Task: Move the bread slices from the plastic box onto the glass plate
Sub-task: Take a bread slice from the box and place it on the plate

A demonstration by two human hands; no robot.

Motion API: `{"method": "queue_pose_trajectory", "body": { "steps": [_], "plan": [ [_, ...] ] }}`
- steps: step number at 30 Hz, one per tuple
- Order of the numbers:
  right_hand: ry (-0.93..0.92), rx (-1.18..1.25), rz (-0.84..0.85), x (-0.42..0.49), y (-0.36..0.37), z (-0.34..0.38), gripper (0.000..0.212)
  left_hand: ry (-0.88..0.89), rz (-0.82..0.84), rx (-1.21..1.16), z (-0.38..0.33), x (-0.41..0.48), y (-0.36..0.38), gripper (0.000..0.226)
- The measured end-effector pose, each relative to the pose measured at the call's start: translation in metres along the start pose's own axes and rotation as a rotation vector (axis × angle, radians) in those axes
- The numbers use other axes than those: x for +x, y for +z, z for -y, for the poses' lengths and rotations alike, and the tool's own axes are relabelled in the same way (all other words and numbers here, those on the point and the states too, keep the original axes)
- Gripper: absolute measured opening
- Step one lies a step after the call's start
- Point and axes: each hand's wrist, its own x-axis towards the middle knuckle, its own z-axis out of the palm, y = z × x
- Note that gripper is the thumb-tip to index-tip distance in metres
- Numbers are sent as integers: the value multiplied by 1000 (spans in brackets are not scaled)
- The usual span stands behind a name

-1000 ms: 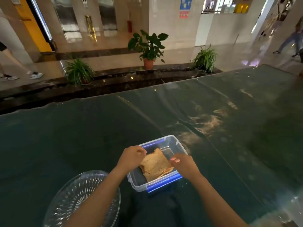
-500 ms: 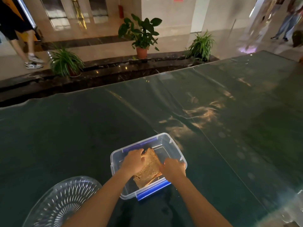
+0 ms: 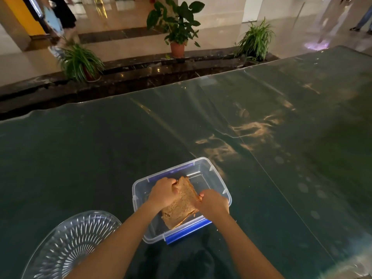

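**Both hands close in on the bread**

A second ago the left hand (image 3: pixel 163 191) and right hand (image 3: pixel 213 202) hovered at either side of the bread slices (image 3: pixel 182 204), which lay flat in the plastic box (image 3: pixel 219 178). Since then both have dropped inside and closed on the stack's edges, and it now sits tilted, its far corner raised. The glass plate (image 3: pixel 66 244) shows more fully at the worktop's near left corner as the view dipped.

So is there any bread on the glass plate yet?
No, the glass plate holds nothing; the bread slices are in the plastic box, gripped by both hands.
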Motion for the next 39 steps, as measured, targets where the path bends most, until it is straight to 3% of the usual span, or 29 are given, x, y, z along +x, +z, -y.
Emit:
{"method": "queue_pose_trajectory", "body": {
  "steps": [4, 10, 13, 17, 21, 27, 33, 39],
  "plan": [
    [-38, 136, -34, -1, 0, -3, 27, 6, -19, -64, 3, -2, -2, 26],
    [-130, 533, -45, -7, -5, -3, 13, -35, -19, -216, 10, -6, -17, 26],
    [-152, 732, -49, -13, -14, -2, 28, -57, 35, -413, 11, -12, -30, 22],
    [-203, 874, -59, -21, -29, 1, 18, 20, 9, -538, 14, -26, -46, 22],
    [-241, 913, -68, -27, -45, 9, 17, 71, -70, -543, 8, -37, -57, 25],
    [-386, 920, -119, -34, -64, 22, 20, 109, -125, -742, 6, -59, -78, 24],
    [-501, 910, -48, -37, -72, 49, 23, 176, -208, -719, 18, -91, -102, 39],
    [-714, 722, 102, -45, -79, 86, 26, 120, -339, -720, 44, -130, -122, 34]
  ]
}}
